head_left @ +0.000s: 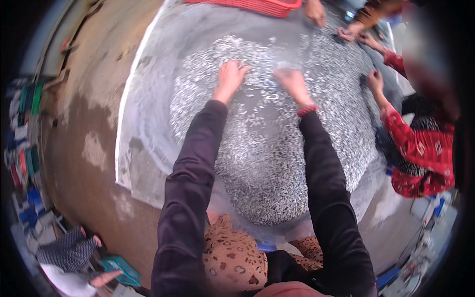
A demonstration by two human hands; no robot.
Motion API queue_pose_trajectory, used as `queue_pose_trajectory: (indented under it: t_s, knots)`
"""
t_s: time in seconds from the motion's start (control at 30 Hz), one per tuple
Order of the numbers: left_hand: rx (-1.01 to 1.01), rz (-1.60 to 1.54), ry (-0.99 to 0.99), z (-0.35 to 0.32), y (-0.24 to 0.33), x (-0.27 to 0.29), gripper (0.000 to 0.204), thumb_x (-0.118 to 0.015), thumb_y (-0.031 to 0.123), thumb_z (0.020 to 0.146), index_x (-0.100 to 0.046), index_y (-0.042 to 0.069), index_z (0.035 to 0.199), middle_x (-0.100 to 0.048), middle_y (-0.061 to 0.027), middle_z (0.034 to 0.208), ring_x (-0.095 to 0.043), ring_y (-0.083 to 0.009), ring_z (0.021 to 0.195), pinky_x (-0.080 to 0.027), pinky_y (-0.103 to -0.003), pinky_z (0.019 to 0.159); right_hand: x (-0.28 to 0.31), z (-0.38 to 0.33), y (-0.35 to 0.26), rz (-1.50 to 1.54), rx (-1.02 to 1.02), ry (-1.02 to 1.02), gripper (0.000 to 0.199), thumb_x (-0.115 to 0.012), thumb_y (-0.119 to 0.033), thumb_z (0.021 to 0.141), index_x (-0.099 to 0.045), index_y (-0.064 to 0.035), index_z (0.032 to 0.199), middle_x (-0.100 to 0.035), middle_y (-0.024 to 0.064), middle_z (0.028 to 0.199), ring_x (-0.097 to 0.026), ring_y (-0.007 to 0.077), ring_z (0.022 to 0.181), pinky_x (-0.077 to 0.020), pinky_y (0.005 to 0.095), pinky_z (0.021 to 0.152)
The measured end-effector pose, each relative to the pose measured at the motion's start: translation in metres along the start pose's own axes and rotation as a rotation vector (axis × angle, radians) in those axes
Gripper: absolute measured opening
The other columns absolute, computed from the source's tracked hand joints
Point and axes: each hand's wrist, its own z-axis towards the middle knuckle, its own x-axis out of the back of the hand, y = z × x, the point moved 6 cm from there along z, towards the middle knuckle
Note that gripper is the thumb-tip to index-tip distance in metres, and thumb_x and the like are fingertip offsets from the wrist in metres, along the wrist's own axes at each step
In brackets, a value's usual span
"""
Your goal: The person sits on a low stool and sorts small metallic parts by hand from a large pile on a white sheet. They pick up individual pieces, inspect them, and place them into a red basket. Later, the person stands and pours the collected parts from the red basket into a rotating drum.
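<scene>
You are looking down at a wide grey table with a raised pale edge along its left side. A thick layer of small silvery fish lies directly on it, spread from the near edge to the far side, densest in the middle and right. The left part of the surface is bare, wet metal. At the far edge, a red plastic basket rests on the table.
</scene>
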Motion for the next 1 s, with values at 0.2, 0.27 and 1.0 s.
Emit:
queue_pose_trajectory:
  t_s: [0.2,0.27,1.0]
  knots:
    - [-0.238,0.285,-0.182,-0.02,0.016,-0.044,0.022,-0.067,0.016,0.079,-0.059,-0.004,0.084,-0.064,-0.022,0.079,-0.063,-0.0392,0.078,-0.049,-0.048,0.068,-0.071,-0.037,0.005,-0.66,0.154,-0.082,0.019,-0.045,-0.009,0.087,-0.051,0.0015,0.102,-0.066,0.0176,0.073,-0.067,0.0306,0.071,-0.052,0.0433,0.06]
    - [-0.248,0.22,-0.335,-0.04,0.025,-0.043,0.021,-0.065,0.015,0.081,-0.059,-0.005,0.084,-0.064,-0.0227,0.081,-0.063,-0.0407,0.079,-0.048,-0.048,0.067,-0.081,-0.075,0.011,-0.617,0.082,-0.255,0.018,-0.044,-0.011,0.088,-0.051,-0.001,0.102,-0.066,0.0189,0.08,-0.067,0.032,0.075,-0.0514,0.0453,0.064]
    - [-0.447,0.206,-0.623,-0.116,0.057,-0.041,0.026,-0.069,0.019,0.079,-0.067,0.007,0.101,-0.067,-0.0118,0.095,-0.066,-0.0298,0.086,-0.05,-0.042,0.074,0.022,-0.184,0.021,1.41,-0.288,-0.133,0.008,-0.064,-0.011,0.085,-0.061,-0.0078,0.091,-0.05,-0.005,0.068,-0.043,0.0032,0.055,-0.0314,0.0183,0.046]
